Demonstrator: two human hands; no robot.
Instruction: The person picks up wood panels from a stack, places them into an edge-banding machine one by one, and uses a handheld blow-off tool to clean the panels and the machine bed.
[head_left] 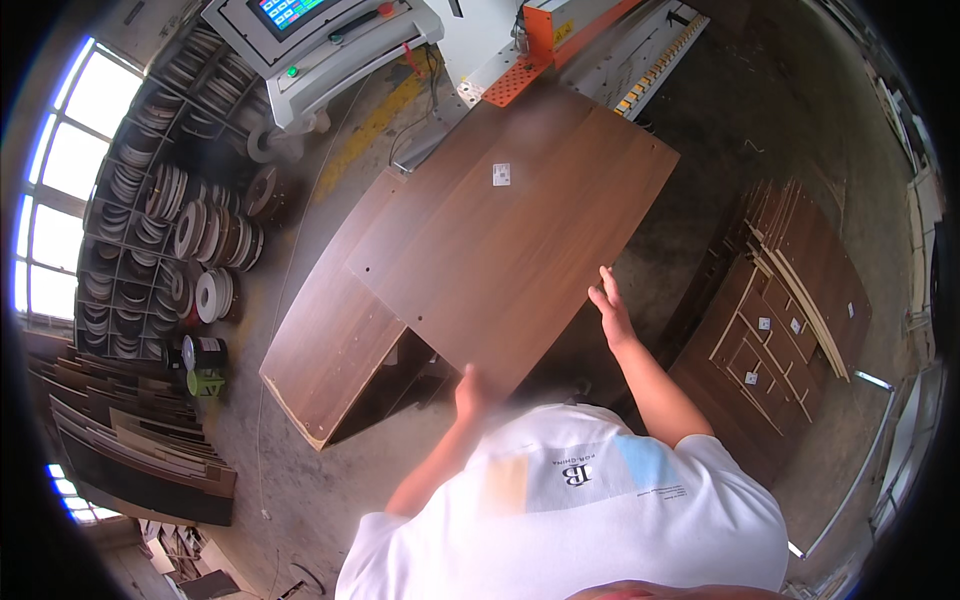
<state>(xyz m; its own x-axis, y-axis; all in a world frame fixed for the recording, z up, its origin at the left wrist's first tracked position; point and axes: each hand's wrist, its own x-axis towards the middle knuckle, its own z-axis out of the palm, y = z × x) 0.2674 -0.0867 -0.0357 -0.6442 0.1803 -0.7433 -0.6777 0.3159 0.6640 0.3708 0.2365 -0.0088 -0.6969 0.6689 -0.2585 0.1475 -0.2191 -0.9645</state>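
A large brown wood-grain panel point(500, 235) lies at a slant in front of me, its far end at the machine. It has a small white label and a few dark holes. My left hand point(469, 395) grips the panel's near edge, thumb showing and its other fingers mostly hidden. At the panel's right edge my right hand point(613, 312) is open, fingers stretched out against the side. Beneath the panel, to the left, sits a stack of similar brown boards point(335, 325).
An edge-processing machine with an orange bracket point(538, 45) and a control console point(345, 55) stands ahead. Racks hold rolls of edge banding point(205, 235) at left. Boards lean point(140, 440) at lower left. More labelled brown panels point(765, 340) are piled at right.
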